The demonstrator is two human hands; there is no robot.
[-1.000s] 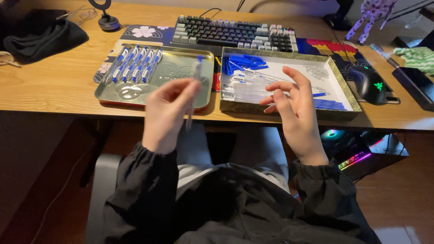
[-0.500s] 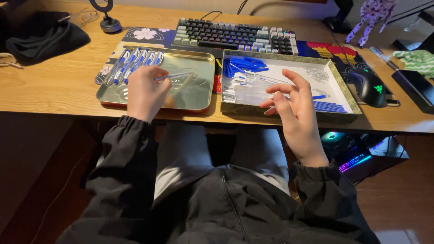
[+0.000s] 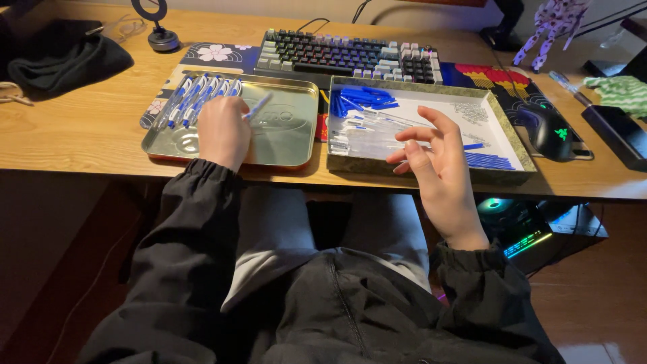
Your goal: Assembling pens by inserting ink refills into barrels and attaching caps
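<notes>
My left hand (image 3: 224, 131) reaches over the metal tray (image 3: 290, 131) and grips a clear pen with a blue cap (image 3: 257, 106), its tip pointing up and right. Several finished blue-capped pens (image 3: 195, 98) lie in a row at the tray's far left. My right hand (image 3: 438, 162) hovers with fingers spread and nothing in it, over the front edge of the white-bottomed box (image 3: 502, 145). That box holds blue caps (image 3: 360, 100), clear pen barrels (image 3: 367, 131) and blue refills (image 3: 492, 160).
A keyboard (image 3: 344, 54) lies behind both trays on a patterned mat. A black mouse (image 3: 549, 131) sits right of the box. Dark cloth (image 3: 64, 57) lies at the far left, a small round stand (image 3: 160, 37) behind the tray. The desk edge runs just below my hands.
My left hand went from in front of the desk edge, forward over the metal tray with the pen. The right hand stayed near the box's front edge.
</notes>
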